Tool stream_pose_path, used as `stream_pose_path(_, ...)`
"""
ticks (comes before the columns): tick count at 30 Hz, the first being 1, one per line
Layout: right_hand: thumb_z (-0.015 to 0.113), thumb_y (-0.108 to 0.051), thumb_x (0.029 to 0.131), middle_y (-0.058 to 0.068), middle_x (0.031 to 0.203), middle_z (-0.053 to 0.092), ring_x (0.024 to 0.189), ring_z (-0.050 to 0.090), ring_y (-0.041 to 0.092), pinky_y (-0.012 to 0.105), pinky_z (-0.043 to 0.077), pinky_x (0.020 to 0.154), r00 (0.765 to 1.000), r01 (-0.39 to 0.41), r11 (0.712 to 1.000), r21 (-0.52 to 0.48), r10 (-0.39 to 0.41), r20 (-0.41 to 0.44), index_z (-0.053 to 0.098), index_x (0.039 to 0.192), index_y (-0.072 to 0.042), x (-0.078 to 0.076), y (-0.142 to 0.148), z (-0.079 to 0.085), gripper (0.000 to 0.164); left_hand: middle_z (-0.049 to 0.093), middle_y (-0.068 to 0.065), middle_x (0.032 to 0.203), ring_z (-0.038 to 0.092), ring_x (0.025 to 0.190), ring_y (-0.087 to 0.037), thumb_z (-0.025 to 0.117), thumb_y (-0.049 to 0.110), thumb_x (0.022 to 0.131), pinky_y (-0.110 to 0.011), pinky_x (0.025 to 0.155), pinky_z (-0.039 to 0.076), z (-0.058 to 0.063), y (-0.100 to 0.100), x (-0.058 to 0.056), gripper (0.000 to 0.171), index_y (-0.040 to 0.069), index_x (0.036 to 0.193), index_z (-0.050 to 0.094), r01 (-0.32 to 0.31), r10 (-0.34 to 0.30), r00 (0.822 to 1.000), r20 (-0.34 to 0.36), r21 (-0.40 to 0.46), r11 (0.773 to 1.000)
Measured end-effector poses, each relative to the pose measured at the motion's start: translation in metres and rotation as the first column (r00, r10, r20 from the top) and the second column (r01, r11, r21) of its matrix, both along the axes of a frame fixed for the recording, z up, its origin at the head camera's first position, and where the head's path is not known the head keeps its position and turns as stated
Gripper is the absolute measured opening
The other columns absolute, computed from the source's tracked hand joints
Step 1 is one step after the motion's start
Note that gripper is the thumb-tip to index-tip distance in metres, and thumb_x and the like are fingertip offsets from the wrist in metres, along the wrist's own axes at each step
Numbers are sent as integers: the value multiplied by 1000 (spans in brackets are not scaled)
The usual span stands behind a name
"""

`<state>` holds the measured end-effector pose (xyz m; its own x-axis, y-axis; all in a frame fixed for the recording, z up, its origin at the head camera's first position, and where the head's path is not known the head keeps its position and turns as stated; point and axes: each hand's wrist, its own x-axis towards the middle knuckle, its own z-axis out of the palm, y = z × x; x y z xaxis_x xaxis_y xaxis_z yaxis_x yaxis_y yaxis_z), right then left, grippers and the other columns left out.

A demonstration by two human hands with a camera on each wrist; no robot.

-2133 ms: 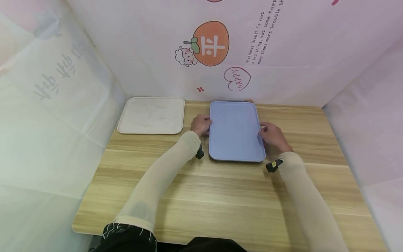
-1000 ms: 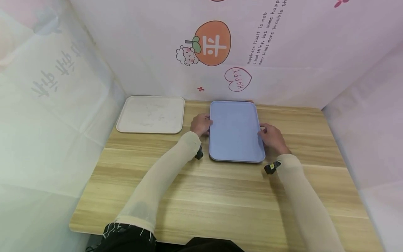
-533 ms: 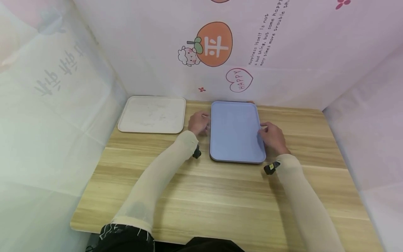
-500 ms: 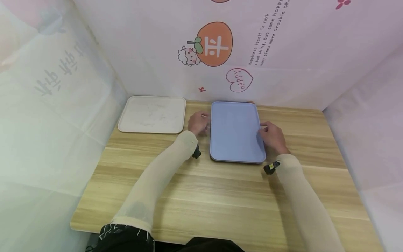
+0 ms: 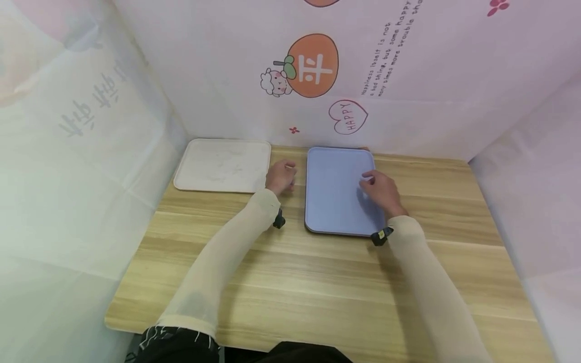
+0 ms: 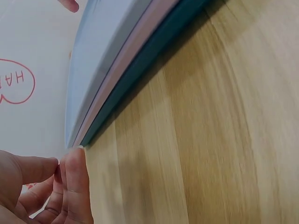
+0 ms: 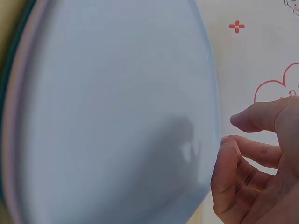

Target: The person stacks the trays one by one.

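A stack of trays stands at the back of the table, a blue tray (image 5: 338,196) on top. In the left wrist view a pink tray (image 6: 140,44) and a dark green tray (image 6: 154,53) show beneath it. My left hand (image 5: 281,176) is off the stack's left side, near the white tray (image 5: 222,165), fingers loosely bent with nothing in them. Over the right part of the blue tray hovers my right hand (image 5: 382,190), its shadow falling on the surface. Thumb and forefinger of that hand are apart, as the right wrist view shows, and it holds nothing.
The wooden table (image 5: 281,282) meets a printed white cloth (image 5: 227,75) hung behind it, with more cloth at both sides. A small reddish thing (image 5: 364,148) peeks out behind the stack's back edge. Black wrist cameras (image 5: 380,236) sit on both cream sleeves.
Both hands have let go of the tray stack. The left hand has drawn away leftward, and the right hand has lifted and come in over the blue tray. The stack stays put.
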<state>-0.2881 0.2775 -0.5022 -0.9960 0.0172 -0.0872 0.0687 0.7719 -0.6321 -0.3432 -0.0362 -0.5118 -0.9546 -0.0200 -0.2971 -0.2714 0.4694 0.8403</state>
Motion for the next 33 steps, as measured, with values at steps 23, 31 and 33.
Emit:
stream_pose_path(23, 63, -30, 108, 18, 112, 70, 86, 64, 27, 33, 52, 66, 998, -56, 998, 14, 56, -13, 69, 138, -3, -18, -50, 9, 41, 79, -11, 120, 82, 84, -31, 61, 25, 112, -31, 65, 66, 9, -33, 3, 35, 15, 145, 68, -48, 47, 999, -23, -40, 998)
stream_pose_path(31, 65, -31, 105, 16, 113, 72, 89, 65, 28, 34, 53, 70, 997, -79, 997, 8, 80, -23, 71, 135, -5, -20, -73, 7, 40, 78, -7, 116, 79, 73, -22, 60, 26, 112, -28, 62, 65, 6, -42, 2, 31, 17, 142, 68, -64, 64, 998, -10, -42, 997)
stream_pose_path(33, 65, -32, 105, 15, 113, 72, 89, 65, 28, 34, 53, 70, 996, -83, 996, 11, 84, -26, 71, 135, -6, -20, -79, 7, 40, 78, -8, 115, 77, 70, -21, 60, 25, 112, -26, 59, 63, 6, -44, 1, 31, 17, 141, 68, -65, 65, 998, -11, -33, 997)
